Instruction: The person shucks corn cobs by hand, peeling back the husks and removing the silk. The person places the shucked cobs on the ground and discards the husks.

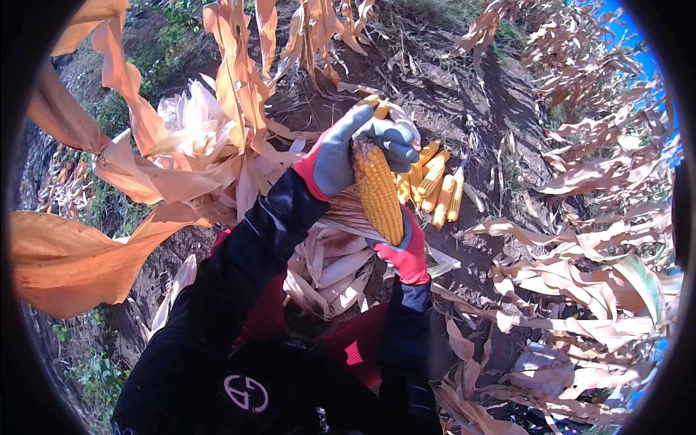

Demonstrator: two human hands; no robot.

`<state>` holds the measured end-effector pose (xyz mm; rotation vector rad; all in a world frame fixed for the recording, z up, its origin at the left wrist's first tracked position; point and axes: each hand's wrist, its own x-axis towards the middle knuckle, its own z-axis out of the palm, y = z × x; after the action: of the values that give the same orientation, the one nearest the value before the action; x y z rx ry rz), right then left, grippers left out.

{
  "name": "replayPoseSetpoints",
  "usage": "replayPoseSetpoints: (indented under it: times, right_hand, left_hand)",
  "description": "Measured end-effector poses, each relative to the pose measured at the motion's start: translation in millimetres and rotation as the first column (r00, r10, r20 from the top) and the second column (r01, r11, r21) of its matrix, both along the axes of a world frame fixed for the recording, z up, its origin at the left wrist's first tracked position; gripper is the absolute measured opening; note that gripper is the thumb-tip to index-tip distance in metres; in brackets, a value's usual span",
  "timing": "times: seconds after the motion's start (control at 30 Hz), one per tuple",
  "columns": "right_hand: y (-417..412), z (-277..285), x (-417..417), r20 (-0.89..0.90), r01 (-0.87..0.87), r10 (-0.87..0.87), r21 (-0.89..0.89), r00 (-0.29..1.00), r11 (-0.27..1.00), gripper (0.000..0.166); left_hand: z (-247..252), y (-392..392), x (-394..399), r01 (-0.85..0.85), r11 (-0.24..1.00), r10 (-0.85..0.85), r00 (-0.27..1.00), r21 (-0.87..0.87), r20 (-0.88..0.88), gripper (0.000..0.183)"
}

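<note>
My left hand (353,149), in a grey and red work glove, is at the upper tip of a yellow corn cob (379,190), its fingers curled over towards the right. Around the cob's lower end my right hand (405,247) is closed, in a matching glove. The cob's kernels are bare, and dry husk (345,212) spreads out to its left, partly behind my left wrist. Beyond my hands a pile of husked corn cobs (435,182) lies on the soil, partly hidden by the left glove.
Tall dry corn leaves (234,70) hang at the upper left, near a bunch of pale husks (193,122). Loose husks (331,269) lie on the ground close in front of me. Dry corn stalks and leaves (587,283) crowd the right side.
</note>
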<state>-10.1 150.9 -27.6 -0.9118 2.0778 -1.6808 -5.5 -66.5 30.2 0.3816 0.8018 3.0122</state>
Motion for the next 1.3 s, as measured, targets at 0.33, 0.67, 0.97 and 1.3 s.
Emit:
replayPoseSetpoints:
  times: [0.33,0.67,0.97,1.3]
  right_hand:
    - [-13,-12,9,-0.396,0.305,-0.222,0.162,0.891,0.938,0.080]
    - [-3,-6,-1,-0.526,0.467,-0.329,0.151,0.784,0.872,0.077]
    - [3,-5,-3,-0.485,0.374,-0.270,0.130,0.832,0.918,0.081]
    - [14,1,-7,-0.187,0.167,-0.155,0.049,0.970,0.985,0.079]
  left_hand:
    - [-77,-9,-42,-0.537,0.589,0.733,0.669,-0.605,0.120,0.056]
    - [-37,7,-14,-0.362,0.564,0.623,0.777,-0.742,0.094,0.069]
    - [-20,-13,3,-0.138,0.164,0.513,0.858,-0.977,-0.035,0.054]
    - [-14,-10,6,-0.204,0.503,0.477,0.876,-0.840,0.074,0.038]
